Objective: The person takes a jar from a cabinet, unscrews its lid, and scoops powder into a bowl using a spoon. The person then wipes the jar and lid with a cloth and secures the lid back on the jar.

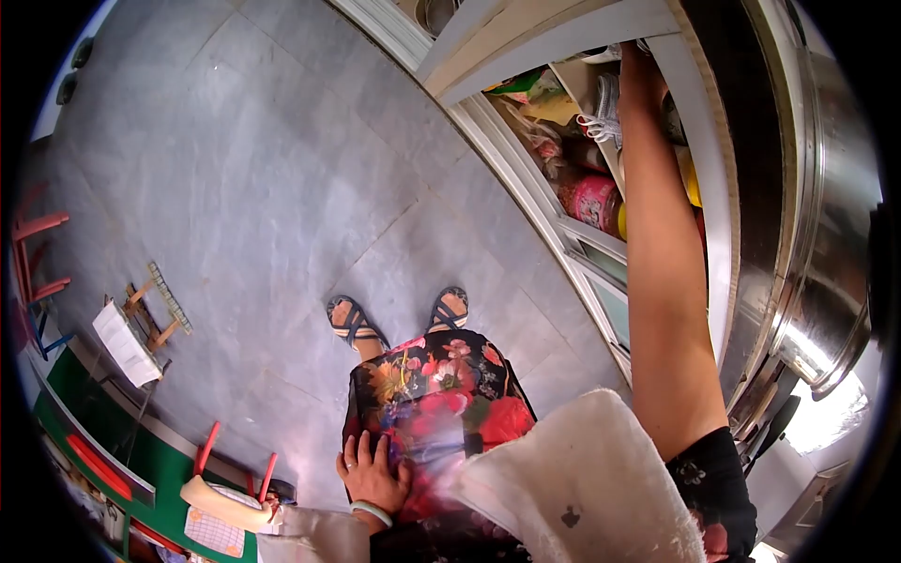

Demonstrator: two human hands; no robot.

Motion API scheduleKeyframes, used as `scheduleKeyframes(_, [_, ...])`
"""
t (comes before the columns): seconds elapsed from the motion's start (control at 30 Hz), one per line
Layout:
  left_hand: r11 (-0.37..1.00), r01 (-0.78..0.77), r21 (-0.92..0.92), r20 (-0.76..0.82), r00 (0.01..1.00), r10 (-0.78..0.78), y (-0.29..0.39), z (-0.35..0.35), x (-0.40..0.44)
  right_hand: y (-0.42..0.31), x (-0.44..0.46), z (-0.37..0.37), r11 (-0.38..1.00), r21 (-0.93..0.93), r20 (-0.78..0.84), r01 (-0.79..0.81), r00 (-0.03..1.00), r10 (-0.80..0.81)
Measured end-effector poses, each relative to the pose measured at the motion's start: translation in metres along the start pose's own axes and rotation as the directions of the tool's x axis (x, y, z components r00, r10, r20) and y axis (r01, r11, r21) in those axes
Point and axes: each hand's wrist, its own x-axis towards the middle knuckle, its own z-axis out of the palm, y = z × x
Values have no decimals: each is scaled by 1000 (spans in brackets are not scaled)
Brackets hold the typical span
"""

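The two hands are set far apart. The left hand [374,472] rests palm down on the floral garment [441,399], its fingers loosely spread and nothing visible within its grasp; the placement suggests a support for the leaning body. The right hand [642,77] is inside the cabinet [511,155], at the end of a nearly straight arm, a posture probably imposed by the depth of the shelf. Its fingers are shadowed and partly hidden by the frame, so neither their spread nor any hold can be told. Nearest to it, just beside the wrist, lies a bundle of grey and white strands [608,108], its loops gathered, presumably to prevent tangling. Lower in the same cabinet, a pink-labelled jar [589,199] with a yellow lid is set among bagged goods [542,141]; such close packing probably saves room. A white cloth [582,469] hangs before the garment, perhaps to shield it from soiling. The sandalled feet [355,324] stand side by side on the grey tiled floor [282,178], outside the cabinet, which may explain the long extension of the arm.
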Motion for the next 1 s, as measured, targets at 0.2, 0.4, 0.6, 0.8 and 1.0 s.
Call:
scheduleKeyframes(0.2, [1000, -24, 3, -15, 1000, 24, -1, -1, 4, 1, -1, 2, 999, -32, 6, 20, 1000, -20])
scheduleKeyframes(0.4, [999, -31, -23, -7, 999, 31, -2, -5, 3, 11, 0, -5, 997, -71, 2, 40, 999, -40])
scheduleKeyframes(0.6, [997, -60, 58, -35, 997, 62, -8, 1, 2, 22, -7, -18, 994, -109, -7, 31, 999, -32])
scheduleKeyframes(0.8, [999, -41, 1, 18, 999, 41, -9, -5, 2, 46, -4, -33, 983, -163, -16, 88, 996, -92])
scheduleKeyframes(1.0, [994, -87, 68, -85, 992, 93, -14, 4, 0, 48, -2, -51, 984, -165, -23, 70, 997, -75])
